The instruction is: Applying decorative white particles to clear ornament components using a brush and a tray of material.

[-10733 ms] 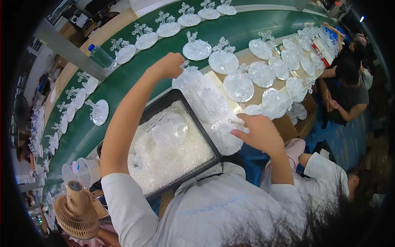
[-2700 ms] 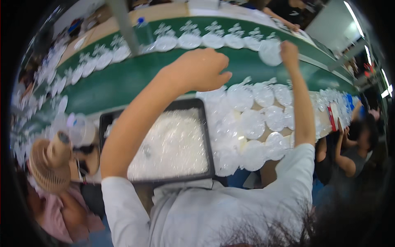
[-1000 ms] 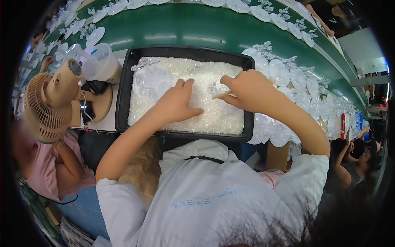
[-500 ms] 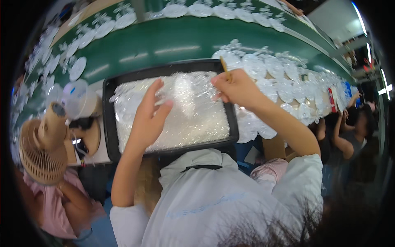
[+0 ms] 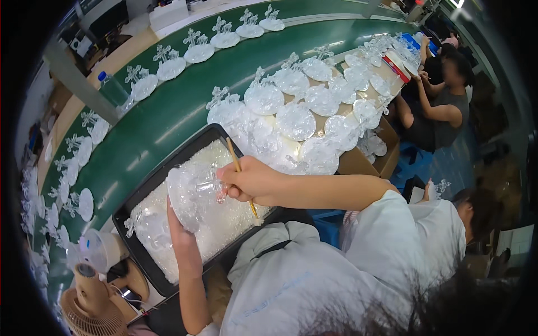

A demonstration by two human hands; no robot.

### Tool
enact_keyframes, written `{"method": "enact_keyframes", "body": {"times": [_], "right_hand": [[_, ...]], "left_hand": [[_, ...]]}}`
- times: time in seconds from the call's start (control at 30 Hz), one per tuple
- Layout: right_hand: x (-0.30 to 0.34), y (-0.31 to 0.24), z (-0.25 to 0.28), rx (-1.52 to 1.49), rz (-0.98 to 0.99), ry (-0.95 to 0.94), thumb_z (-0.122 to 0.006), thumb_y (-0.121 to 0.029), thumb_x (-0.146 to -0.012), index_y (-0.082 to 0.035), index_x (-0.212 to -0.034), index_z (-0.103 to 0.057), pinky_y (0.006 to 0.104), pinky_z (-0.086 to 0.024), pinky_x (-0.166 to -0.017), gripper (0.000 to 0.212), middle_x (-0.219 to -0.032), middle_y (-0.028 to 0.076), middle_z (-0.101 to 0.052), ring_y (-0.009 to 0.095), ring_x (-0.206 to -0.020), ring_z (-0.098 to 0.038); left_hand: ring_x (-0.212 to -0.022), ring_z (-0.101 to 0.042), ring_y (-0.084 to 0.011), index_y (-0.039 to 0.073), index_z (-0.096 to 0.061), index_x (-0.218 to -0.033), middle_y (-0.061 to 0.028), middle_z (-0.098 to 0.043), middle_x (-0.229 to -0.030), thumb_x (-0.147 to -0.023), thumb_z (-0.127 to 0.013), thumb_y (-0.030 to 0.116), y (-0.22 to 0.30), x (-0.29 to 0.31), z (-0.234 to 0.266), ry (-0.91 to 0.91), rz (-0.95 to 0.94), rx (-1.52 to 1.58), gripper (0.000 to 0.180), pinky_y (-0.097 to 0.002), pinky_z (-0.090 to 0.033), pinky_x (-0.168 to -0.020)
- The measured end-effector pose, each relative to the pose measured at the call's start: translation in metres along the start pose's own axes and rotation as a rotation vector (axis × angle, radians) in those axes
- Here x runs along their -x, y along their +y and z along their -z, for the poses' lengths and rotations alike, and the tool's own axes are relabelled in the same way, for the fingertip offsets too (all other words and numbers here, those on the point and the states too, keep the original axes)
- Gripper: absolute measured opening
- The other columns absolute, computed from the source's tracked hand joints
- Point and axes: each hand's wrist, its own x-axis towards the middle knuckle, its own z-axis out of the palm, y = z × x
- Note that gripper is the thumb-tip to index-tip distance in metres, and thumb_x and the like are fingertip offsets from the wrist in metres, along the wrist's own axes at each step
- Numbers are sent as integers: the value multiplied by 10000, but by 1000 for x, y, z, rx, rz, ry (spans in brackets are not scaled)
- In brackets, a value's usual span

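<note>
My left hand supports a clear ornament with a round disc base, tilted above the black tray. My right hand has its fingertips closed on the ornament's clear upper part. A thin yellow-handled brush is also held in my right hand, its pale tip pointing down towards the granules. Shiny white granules fill the tray. Another clear piece lies on them to the left of my left hand. My left fingers are mostly hidden behind the disc.
Many clear disc-based ornaments crowd the table beyond the tray. More stand along the green conveyor belt. A beige fan and a translucent tub are at left. A cardboard box and a co-worker are at right.
My view has swung, so the tray appears turned and lower left. My left hand, earlier raised with fingers apart, now supports the disc-based ornament. My right hand still holds the brush.
</note>
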Motion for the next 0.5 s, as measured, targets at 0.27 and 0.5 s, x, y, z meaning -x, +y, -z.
{"method": "enact_keyframes", "body": {"times": [0.27,0.5], "right_hand": [[9,-9,-8,58,125,-83,-568,-190,-989,-5,-888,-596,227,-285,-412,213,-701,84,-603,63,-490,-432],[35,-34,3,207,243,-47,-597,-254,-981,33,-1018,-634,241,-352,-451,292,-677,65,-610,76,-521,-480]], "left_hand": [[-1442,-292,-279,-69,-235,-1513,-180,-329,-1541,-879,-509,507,-12,15,14,-37,-254,-155,899,-413,-196,-1191],[-1428,-326,-349,-101,-230,-1502,-269,-376,-1504,-851,-480,676,-4,0,-4,-136,-288,-97,1044,-436,-139,-1203]]}}
